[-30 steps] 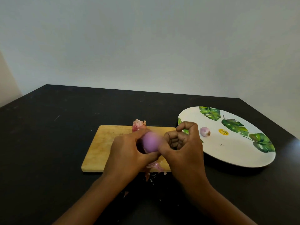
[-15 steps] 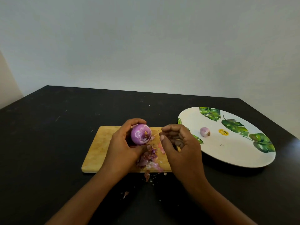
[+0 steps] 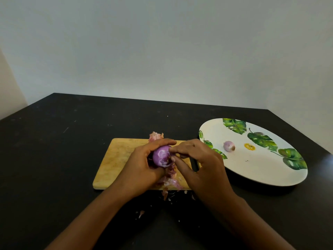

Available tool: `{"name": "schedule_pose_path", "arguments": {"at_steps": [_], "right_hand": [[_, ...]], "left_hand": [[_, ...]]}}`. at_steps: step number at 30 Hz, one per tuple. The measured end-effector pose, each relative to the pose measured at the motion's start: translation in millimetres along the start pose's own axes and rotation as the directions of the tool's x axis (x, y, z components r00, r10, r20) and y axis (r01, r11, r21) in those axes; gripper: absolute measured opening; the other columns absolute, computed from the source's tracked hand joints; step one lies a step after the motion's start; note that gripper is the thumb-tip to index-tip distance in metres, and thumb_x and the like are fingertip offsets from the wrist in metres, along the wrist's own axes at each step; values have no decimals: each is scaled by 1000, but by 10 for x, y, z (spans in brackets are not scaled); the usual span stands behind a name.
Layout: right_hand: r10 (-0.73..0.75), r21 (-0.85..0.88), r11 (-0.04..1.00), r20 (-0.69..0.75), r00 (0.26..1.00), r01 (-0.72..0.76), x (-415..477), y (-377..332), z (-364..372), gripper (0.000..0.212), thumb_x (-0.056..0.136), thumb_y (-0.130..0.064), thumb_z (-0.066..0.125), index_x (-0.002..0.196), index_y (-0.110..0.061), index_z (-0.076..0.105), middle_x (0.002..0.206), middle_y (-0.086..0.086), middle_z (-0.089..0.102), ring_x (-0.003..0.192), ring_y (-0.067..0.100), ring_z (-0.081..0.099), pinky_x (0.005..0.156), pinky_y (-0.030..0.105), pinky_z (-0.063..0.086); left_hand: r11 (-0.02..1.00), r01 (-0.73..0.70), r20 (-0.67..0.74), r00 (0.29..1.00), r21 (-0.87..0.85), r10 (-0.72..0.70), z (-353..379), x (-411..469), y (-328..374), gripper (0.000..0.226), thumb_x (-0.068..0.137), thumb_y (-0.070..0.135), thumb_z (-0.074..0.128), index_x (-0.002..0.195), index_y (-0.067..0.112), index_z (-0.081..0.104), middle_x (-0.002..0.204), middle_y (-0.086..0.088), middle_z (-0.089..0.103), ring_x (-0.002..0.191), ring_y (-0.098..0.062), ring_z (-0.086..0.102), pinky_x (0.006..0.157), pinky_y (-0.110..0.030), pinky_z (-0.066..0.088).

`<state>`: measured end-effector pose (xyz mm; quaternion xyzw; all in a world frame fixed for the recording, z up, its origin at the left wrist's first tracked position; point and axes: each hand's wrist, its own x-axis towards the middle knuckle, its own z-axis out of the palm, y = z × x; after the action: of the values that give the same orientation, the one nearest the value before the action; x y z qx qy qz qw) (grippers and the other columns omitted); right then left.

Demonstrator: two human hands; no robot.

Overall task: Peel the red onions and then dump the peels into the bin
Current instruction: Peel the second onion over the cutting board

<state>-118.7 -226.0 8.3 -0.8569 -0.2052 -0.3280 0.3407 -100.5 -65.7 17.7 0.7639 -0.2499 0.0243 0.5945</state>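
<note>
My left hand (image 3: pixel 139 164) grips a purple red onion (image 3: pixel 161 156) above the wooden cutting board (image 3: pixel 115 156). Its shiny inner layers show, with a strip of skin hanging at its right side. My right hand (image 3: pixel 200 162) meets the onion from the right, thumb and fingertips pinching at that skin. Loose peels (image 3: pixel 170 182) lie on the board's near edge under my hands, and more peels (image 3: pixel 155 136) sit at its far edge. A second, small onion (image 3: pixel 228 146) rests on the leaf-patterned plate (image 3: pixel 261 170). No bin is in view.
The board and plate sit on a black table (image 3: pixel 54 159) against a pale wall. A dark object (image 3: pixel 194 164), partly hidden by my right hand, lies at the board's right end. Small peel scraps (image 3: pixel 141 213) are scattered on the table in front of the board.
My right hand, apart from the onion half a second ago, has closed back onto its right side. My left hand has turned the onion slightly and lowered it a little.
</note>
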Motion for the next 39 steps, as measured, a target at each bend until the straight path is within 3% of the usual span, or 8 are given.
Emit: {"name": "schedule_pose_path", "arguments": {"at_steps": [7, 11, 18, 20, 25, 32, 35, 39], "right_hand": [[-69, 104, 993, 132, 989, 56, -26, -34, -24, 47, 79, -10, 72, 123, -19, 57, 115, -9, 63, 103, -13, 53, 84, 1, 40], [2, 148, 988, 284, 959, -46, 46, -10, -138, 55, 77, -3, 77, 127, -6, 54, 102, -16, 65, 86, -15, 57, 67, -1, 39], [12, 120, 991, 404, 915, -66, 16, -69, -131, 81, 85, -18, 67, 144, -40, 17, 99, -23, 57, 94, -14, 50, 85, 8, 38], [27, 98, 992, 410, 912, -74, 8, -79, -106, 83, 88, -18, 65, 138, -50, 7, 112, -6, 61, 93, -19, 43, 85, 3, 34], [65, 39, 996, 377, 924, -86, -34, -119, -40, 80, 90, -15, 63, 140, -44, 7, 132, 10, 53, 115, 3, 44, 93, 0, 26], [141, 70, 982, 357, 923, -176, 13, -207, -40, 66, 92, -16, 62, 131, -44, 17, 134, -2, 51, 114, -6, 43, 94, 1, 32], [107, 122, 983, 243, 964, -140, 9, -158, -47, 70, 85, -7, 68, 131, -41, 28, 98, -25, 57, 95, -11, 52, 86, 5, 40], [64, 121, 989, 201, 977, -89, -7, -141, -54, 61, 82, -10, 69, 137, -14, 43, 109, -56, 41, 98, -16, 51, 87, 10, 43]], "left_hand": [[997, 81, 115, 990, -15, -79, -34, -23, 34, 57, 71, -18, 64, 97, 33, 62, 94, 7, 70, 88, -6, 66, 73, -21, 55], [994, 108, 232, 967, -19, -101, -88, -9, 29, 51, 71, -8, 67, 104, 31, 61, 102, 11, 68, 94, -7, 65, 78, -22, 54], [973, 229, 352, 913, -21, -207, -114, -23, 1, 54, 63, 10, 55, 110, 37, 57, 105, 2, 66, 97, -16, 64, 88, -38, 53], [971, 239, 355, 909, -17, -217, -123, -9, -12, 56, 62, 9, 53, 112, 35, 57, 106, 1, 66, 98, -17, 64, 90, -42, 52], [961, 269, 317, 918, -57, -238, -108, 8, -30, 56, 60, 6, 49, 108, 34, 60, 102, 0, 68, 93, -16, 65, 83, -36, 53], [960, 253, 241, 945, -116, -220, -51, 10, 23, 46, 61, 6, 50, 97, 33, 60, 89, 11, 70, 81, -5, 66, 69, -18, 53], [964, 235, 216, 955, -122, -205, -47, 45, 6, 47, 61, 8, 50, 102, 29, 61, 95, 1, 70, 87, -13, 66, 77, -25, 54], [977, 202, 201, 962, -74, -184, -70, 46, -21, 49, 62, 11, 51, 108, 27, 59, 102, -3, 67, 90, -17, 66, 78, -30, 53]]}}
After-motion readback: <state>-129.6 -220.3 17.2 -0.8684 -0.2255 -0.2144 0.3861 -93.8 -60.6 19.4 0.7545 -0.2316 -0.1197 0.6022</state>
